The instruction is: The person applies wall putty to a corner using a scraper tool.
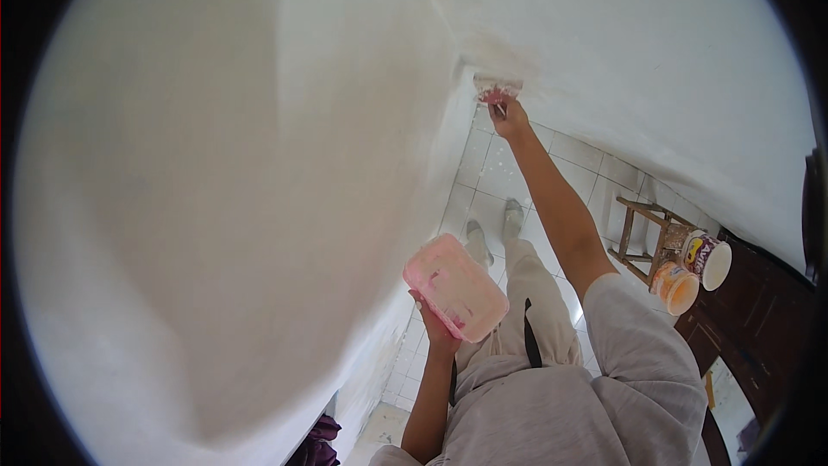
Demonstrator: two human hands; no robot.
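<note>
Grey cloth of the person's shirt (517, 414) fills the nearest part of the view, and just beyond it the left hand (442, 328) supports a pink plastic tray (461, 276) from below. Fingertips show at the tray's left edge, while the rest of that grip is hidden beneath it. The tray is tilted and smeared with darker pink, and it covers part of the pale trousers (539, 293), where a black strap (530, 336) hangs. A purple cloth (321, 444) bunches at the lower edge, beside the foot of the left wall (224, 207), which blocks everything on that side.

Farther off, the right arm stretches out, and the right hand (511, 116) closes its fingers around a wide scraper (498, 86) with reddish smears. Its blade is right by the corner, at the right wall (655, 60); whether it touches, I cannot tell.

White floor tiles (496, 168), speckled in places, lie below. Well to the right of the tray stands a wooden stool (640, 209), with an orange bucket (677, 289) and a purple-and-white bucket (714, 263) clustered at it, side by side. Dark brown woodwork (750, 293) is beyond them.
</note>
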